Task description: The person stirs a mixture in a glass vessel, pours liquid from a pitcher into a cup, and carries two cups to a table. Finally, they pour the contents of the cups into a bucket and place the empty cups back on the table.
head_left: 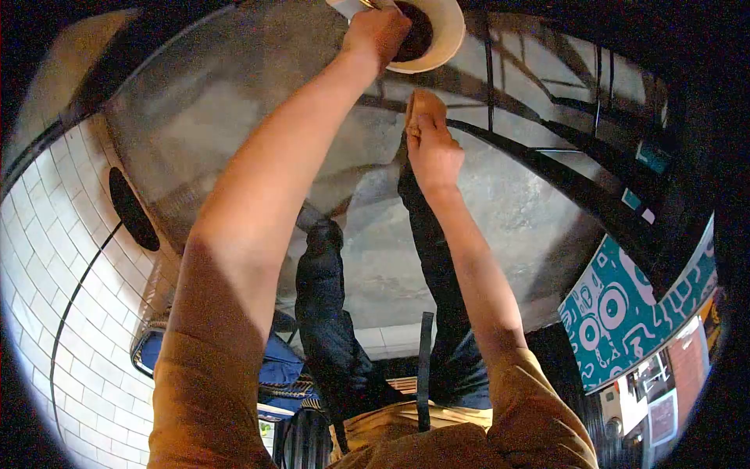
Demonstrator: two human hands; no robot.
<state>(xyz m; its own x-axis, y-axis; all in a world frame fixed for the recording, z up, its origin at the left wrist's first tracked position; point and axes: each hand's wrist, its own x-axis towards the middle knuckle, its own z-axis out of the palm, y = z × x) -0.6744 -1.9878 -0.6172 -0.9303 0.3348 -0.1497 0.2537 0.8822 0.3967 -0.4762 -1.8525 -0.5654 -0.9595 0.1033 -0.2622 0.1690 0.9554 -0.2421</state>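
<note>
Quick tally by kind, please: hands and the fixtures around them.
Bare hands: 2 (left hand, right hand)
White round fitting with a dark centre: 1
Black oval disc on white-tiled wall: 1
Teal patterned panel: 1
Total: 5

A white tiled wall curves down the left side, with a thin black cable running across it and a black round disc fixed near its edge. A rough grey concrete surface fills the middle, crossed at the upper right by black beams. A teal panel with white patterns stands at the right, and bright daylight shows below it
</note>
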